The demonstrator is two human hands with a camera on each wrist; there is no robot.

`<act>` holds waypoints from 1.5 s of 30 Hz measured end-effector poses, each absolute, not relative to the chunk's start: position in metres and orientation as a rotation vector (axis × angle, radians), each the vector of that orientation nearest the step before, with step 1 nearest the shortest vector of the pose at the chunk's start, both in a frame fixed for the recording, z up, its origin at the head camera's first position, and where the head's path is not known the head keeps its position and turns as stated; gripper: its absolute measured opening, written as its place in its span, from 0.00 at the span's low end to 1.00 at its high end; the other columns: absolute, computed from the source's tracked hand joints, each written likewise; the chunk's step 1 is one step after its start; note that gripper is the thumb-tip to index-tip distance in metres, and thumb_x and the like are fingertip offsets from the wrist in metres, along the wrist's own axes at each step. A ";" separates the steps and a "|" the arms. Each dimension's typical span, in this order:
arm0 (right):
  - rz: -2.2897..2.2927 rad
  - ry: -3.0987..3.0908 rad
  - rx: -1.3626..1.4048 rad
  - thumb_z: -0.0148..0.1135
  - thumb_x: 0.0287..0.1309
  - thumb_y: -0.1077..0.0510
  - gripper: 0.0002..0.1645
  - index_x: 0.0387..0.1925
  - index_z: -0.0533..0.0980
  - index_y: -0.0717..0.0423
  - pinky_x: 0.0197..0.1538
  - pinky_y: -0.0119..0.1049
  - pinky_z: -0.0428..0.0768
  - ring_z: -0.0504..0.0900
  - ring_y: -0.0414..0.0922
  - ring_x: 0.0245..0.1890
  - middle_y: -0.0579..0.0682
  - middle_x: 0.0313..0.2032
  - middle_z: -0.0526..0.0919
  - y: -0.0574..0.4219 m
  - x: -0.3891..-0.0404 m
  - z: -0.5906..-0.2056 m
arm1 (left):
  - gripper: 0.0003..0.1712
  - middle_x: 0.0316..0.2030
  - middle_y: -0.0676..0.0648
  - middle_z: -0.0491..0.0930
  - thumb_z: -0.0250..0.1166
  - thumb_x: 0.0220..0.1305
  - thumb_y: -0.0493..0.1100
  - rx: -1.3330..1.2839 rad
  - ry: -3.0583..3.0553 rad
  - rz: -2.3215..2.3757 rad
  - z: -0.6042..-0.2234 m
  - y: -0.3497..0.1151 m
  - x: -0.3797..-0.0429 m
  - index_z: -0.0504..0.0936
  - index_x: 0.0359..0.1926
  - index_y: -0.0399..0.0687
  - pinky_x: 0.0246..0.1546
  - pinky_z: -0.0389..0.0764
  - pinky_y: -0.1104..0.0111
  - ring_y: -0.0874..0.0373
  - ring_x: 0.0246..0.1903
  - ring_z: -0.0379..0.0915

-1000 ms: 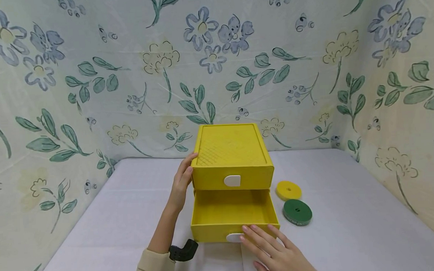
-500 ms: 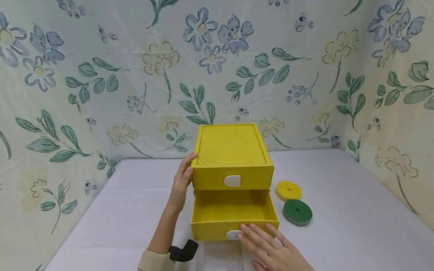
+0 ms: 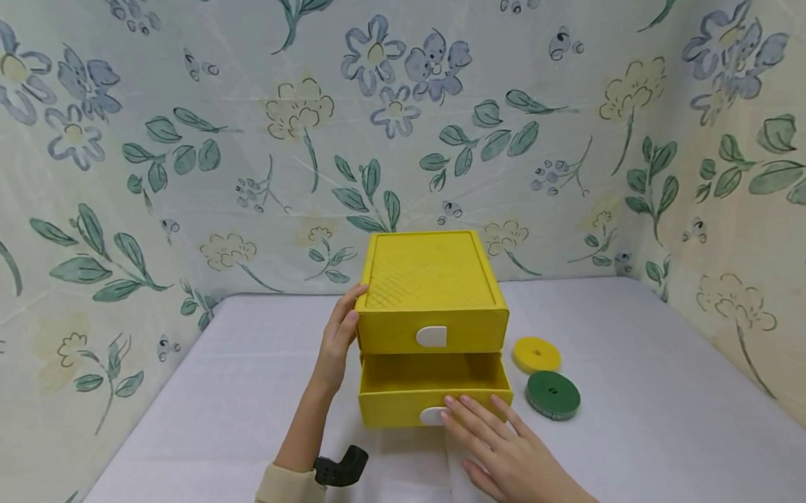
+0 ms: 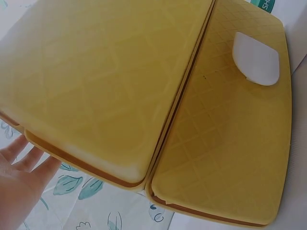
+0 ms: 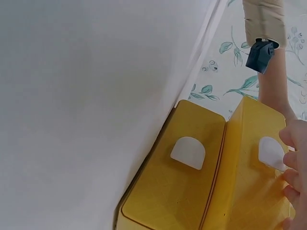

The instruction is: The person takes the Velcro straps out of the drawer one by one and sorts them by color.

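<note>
A yellow two-drawer cabinet point(image 3: 425, 269) stands mid-table, its upper drawer point(image 3: 393, 333) closed in flush and its lower drawer point(image 3: 390, 411) partly out. My left hand point(image 3: 333, 348) rests on the cabinet's left side near the top edge; its fingers point(image 4: 31, 158) touch that edge in the left wrist view. My right hand point(image 3: 495, 446) lays extended fingers against the lower drawer's front, beside its white handle point(image 3: 433, 416). In the right wrist view, the fingertips overlap the edge of this handle point(image 5: 271, 153). The visible inside of the lower drawer holds nothing.
A yellow disc point(image 3: 536, 354) and a green disc point(image 3: 553, 395) lie right of the cabinet on the white tablecloth point(image 3: 653, 421). Behind hangs a flowered cloth point(image 3: 250, 160). A black wrist camera point(image 3: 342, 466) sits on my left wrist.
The lower drawer has slid inward, away from me, with my right hand following against its front. My left hand, the upper drawer and the two discs have stayed in place.
</note>
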State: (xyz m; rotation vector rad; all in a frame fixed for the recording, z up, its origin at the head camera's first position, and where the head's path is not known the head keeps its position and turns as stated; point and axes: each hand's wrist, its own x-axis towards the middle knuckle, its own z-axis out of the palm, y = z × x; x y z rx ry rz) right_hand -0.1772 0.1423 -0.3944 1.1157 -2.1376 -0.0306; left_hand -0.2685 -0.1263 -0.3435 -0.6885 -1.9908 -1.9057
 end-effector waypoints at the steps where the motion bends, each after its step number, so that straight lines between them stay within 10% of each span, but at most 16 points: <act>1: -0.032 -2.150 1.107 0.23 0.68 0.42 0.33 0.65 0.59 0.51 0.72 0.39 0.36 0.50 0.40 0.70 0.46 0.67 0.61 0.142 -0.178 -0.394 | 0.25 0.69 0.49 0.49 0.40 0.68 0.50 -0.689 -1.990 -1.908 -0.344 -0.126 -0.269 0.59 0.64 0.52 0.62 0.53 0.41 0.47 0.67 0.49; 21: 0.019 -2.191 1.014 0.27 0.67 0.42 0.32 0.65 0.60 0.52 0.72 0.43 0.39 0.59 0.45 0.66 0.48 0.67 0.61 0.132 -0.207 -0.398 | 0.25 0.69 0.50 0.49 0.41 0.68 0.51 -0.681 -1.998 -1.914 -0.343 -0.126 -0.270 0.59 0.64 0.54 0.63 0.50 0.41 0.48 0.68 0.47; 28: 0.013 -2.206 1.004 0.47 0.59 0.44 0.34 0.65 0.59 0.52 0.72 0.44 0.40 0.61 0.46 0.65 0.48 0.67 0.60 0.131 -0.212 -0.397 | 0.26 0.69 0.50 0.49 0.41 0.68 0.52 -0.685 -1.996 -1.913 -0.343 -0.127 -0.269 0.59 0.64 0.53 0.63 0.50 0.41 0.48 0.68 0.47; 36: 0.016 -2.167 0.987 0.24 0.68 0.42 0.33 0.64 0.61 0.52 0.72 0.44 0.41 0.64 0.46 0.63 0.48 0.66 0.63 0.128 -0.219 -0.399 | 0.26 0.69 0.49 0.49 0.41 0.67 0.51 -0.675 -1.991 -1.914 -0.344 -0.126 -0.270 0.59 0.65 0.52 0.62 0.51 0.41 0.47 0.68 0.47; 45: 0.012 -2.165 0.985 0.21 0.67 0.42 0.34 0.63 0.62 0.53 0.71 0.44 0.41 0.64 0.47 0.63 0.50 0.65 0.64 0.127 -0.223 -0.398 | 0.26 0.69 0.49 0.49 0.42 0.67 0.51 -0.678 -1.984 -1.905 -0.345 -0.126 -0.271 0.59 0.65 0.52 0.62 0.51 0.41 0.48 0.67 0.47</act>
